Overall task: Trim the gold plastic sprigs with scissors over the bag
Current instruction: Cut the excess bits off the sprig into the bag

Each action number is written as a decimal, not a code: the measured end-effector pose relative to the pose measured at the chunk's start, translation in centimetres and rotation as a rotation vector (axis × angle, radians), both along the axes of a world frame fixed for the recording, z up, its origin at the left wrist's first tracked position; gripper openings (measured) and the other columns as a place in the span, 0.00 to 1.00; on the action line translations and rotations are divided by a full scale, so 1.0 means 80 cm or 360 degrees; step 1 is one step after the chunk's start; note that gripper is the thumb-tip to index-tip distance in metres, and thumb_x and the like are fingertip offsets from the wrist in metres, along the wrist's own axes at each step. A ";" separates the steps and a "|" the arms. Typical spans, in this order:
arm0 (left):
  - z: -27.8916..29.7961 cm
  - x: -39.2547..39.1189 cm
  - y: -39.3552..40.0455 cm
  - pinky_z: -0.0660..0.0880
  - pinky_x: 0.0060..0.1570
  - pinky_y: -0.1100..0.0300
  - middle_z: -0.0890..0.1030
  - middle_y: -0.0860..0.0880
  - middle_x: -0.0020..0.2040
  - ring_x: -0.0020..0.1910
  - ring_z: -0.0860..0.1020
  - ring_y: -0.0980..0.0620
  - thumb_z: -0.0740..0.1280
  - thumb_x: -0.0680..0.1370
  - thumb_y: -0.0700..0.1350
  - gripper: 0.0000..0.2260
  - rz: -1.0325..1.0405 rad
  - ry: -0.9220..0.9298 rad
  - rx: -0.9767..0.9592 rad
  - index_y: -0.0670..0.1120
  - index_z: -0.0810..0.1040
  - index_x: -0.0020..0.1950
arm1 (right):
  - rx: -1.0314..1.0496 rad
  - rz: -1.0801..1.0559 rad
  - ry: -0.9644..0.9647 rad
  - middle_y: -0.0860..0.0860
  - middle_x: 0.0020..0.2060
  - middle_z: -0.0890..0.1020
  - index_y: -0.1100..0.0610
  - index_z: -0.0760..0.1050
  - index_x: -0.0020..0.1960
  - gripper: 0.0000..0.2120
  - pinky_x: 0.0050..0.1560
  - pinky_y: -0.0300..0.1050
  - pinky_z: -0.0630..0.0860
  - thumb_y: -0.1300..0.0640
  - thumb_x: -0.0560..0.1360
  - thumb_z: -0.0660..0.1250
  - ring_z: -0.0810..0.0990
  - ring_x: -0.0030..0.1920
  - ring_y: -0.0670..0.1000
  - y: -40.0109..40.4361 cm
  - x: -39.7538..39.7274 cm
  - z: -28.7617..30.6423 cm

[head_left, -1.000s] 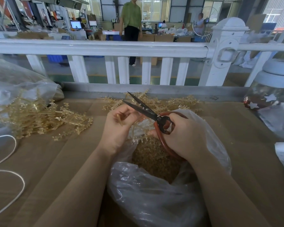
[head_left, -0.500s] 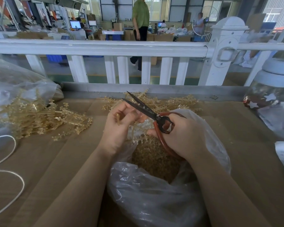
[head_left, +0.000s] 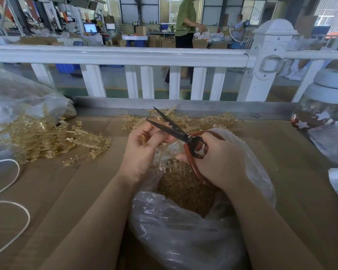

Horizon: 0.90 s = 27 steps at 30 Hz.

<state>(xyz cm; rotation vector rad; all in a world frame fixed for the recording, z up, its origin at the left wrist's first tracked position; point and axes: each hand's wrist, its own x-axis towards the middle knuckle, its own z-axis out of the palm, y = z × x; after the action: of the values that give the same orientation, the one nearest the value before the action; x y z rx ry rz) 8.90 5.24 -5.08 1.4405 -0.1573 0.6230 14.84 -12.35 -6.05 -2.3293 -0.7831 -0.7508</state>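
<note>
Here your right hand (head_left: pixel 220 160) was curled through the red loop handles of the scissors (head_left: pixel 180 134), gripping them with the dark blades parted and pointing up and away to the left. Your left hand (head_left: pixel 142 151) had its fingers bent round a short gold sprig (head_left: pixel 143 140), pinching it just beside the lower blade, so the two hands sat close together without quite meeting. Both hovered above the open mouth of the clear plastic bag (head_left: pixel 183 230), which already held a heap of gold trimmings (head_left: pixel 183 188).

To my eye you were between cuts: blades open, sprig held near but not plainly between them. The next move seemed to call for feeding the stem into the gap near the pivot, keeping your fingertips clear of the edges, and closing over the bag so the piece dropped inside.

Further out, a pile of untrimmed sprigs (head_left: pixel 47 137) spilled from another clear bag (head_left: pixel 18 98) on your left, and more sprigs (head_left: pixel 203 121) lay behind the scissors on the brown table (head_left: pixel 66 191). A white cord (head_left: pixel 10 203) looped at the left edge; a jar with white stars (head_left: pixel 320 114) stood at the right, before a white railing (head_left: pixel 125 55).

No brand, label or writing was legible; the distant screens were too small to read.
</note>
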 end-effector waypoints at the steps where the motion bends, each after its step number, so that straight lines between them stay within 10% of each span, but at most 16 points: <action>1: 0.000 -0.001 -0.001 0.77 0.37 0.67 0.83 0.50 0.37 0.37 0.81 0.57 0.64 0.79 0.31 0.04 -0.0025 -0.0012 -0.0011 0.33 0.78 0.52 | 0.0014 0.0011 -0.0004 0.36 0.33 0.71 0.47 0.77 0.44 0.32 0.34 0.27 0.63 0.20 0.66 0.56 0.68 0.31 0.37 0.000 0.000 0.000; 27: -0.002 0.004 0.007 0.75 0.45 0.61 0.82 0.47 0.40 0.40 0.78 0.51 0.66 0.77 0.40 0.08 -0.0050 0.0044 0.0110 0.35 0.79 0.51 | 0.0055 0.0081 -0.0038 0.39 0.35 0.81 0.49 0.81 0.45 0.38 0.38 0.36 0.77 0.18 0.67 0.52 0.75 0.34 0.40 0.002 0.002 -0.001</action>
<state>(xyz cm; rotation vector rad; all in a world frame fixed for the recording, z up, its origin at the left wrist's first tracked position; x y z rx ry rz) 9.26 5.80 -5.24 1.5096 -0.1808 0.5764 15.03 -12.18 -6.16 -2.2649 -0.8304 -0.7657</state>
